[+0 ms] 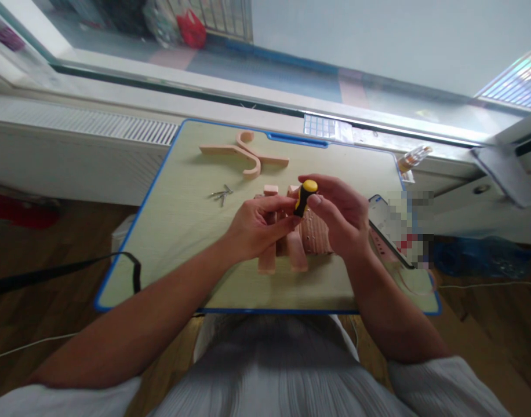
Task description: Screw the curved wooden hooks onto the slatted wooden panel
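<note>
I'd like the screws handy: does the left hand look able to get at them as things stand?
Probably yes: nothing covers the screws, and they lie near the left hand, though it seems to pinch the screwdriver handle and might need freeing.

Cool daylight reaches you through the window [356,55] beyond the far edge of the bench [178,231], leaving your hands [252,229] softly shaded; the floor [78,234] is dim, outer corners stretched and blurred, its right edge partly pixelated.
</note>
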`<state>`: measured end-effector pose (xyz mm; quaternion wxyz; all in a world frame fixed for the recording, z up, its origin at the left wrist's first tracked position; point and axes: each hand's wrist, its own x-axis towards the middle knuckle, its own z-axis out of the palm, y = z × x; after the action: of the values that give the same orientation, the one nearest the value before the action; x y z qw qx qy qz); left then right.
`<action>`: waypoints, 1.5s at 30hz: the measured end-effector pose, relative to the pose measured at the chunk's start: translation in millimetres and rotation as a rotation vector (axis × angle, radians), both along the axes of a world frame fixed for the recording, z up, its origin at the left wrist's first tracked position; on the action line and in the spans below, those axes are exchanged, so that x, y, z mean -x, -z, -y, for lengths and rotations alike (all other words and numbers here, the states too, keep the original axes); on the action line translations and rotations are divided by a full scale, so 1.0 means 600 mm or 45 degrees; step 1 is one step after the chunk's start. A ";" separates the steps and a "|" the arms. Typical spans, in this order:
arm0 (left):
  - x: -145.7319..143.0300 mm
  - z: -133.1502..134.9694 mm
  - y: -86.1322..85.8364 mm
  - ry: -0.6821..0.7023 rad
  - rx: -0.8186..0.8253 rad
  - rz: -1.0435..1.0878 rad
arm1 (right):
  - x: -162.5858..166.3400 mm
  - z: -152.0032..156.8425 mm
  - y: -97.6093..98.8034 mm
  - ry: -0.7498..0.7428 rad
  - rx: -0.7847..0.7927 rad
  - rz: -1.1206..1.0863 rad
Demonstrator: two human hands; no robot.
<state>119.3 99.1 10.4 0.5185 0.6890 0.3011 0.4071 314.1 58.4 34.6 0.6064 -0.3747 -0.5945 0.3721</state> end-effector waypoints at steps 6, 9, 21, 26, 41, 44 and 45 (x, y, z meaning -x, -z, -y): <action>0.003 0.001 0.002 0.004 -0.036 -0.009 | 0.004 -0.001 -0.001 0.036 -0.104 0.066; 0.002 0.000 0.008 0.011 -0.025 0.046 | 0.008 -0.003 0.003 0.060 -0.151 0.063; -0.001 -0.002 0.012 0.001 0.028 0.117 | 0.002 -0.002 -0.001 0.037 -0.034 0.081; 0.001 -0.001 0.002 0.041 0.029 0.069 | -0.004 -0.002 0.000 -0.016 -0.041 0.047; -0.004 -0.001 0.019 -0.019 0.049 0.213 | 0.007 -0.009 0.007 0.128 -0.173 0.091; -0.004 -0.002 0.017 -0.009 0.079 0.194 | 0.002 -0.004 0.002 0.049 -0.081 0.067; -0.003 -0.002 0.016 -0.009 0.087 0.175 | 0.000 -0.003 0.001 0.019 -0.046 0.059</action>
<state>121.2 100.2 0.6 0.5597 0.6404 0.2810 0.4446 314.2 60.1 33.9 0.6020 -0.3766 -0.6121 0.3479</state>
